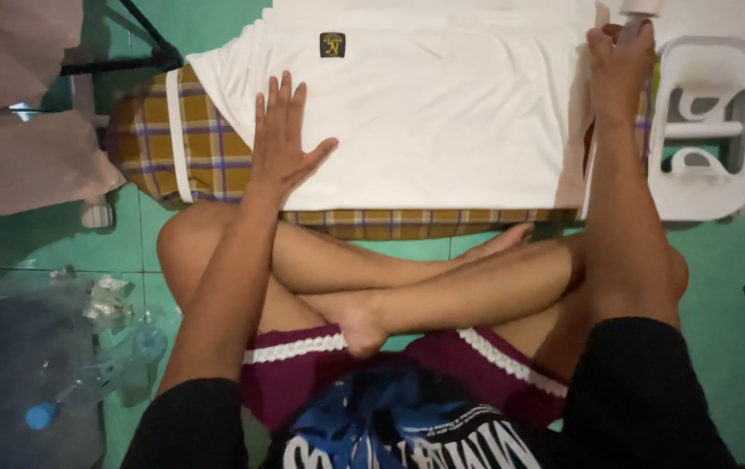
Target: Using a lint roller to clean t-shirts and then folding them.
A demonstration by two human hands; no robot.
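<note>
Your left hand (281,139): flat, fingers spread, on white garment (424,113). Your right hand (620,61), at 1 o'clock: clamped on a white iron handle (642,9).

**A:** ok what colours are we looking at? the floor (720,347) is green tile, kind of teal.

**B:** yep. The garment (442,122) spread at 12 o'clock is plain white, with a small black patch (332,44) with yellow marking near its top. Under it the board cover (207,148) is plaid: mustard yellow with purple and white lines.

**A:** and at 3 o'clock?

**B:** a white plastic stand (711,130). At 9 o'clock, pale pink cloth (16,130).

**A:** closer in?

**B:** maroon shorts (303,373) with white lace trim, black sleeves (633,399), and a blue and black shirt print (398,426) with white lettering at 6 o'clock. There's a clear bottle with a blue cap (40,415) at 8 o'clock.
</note>
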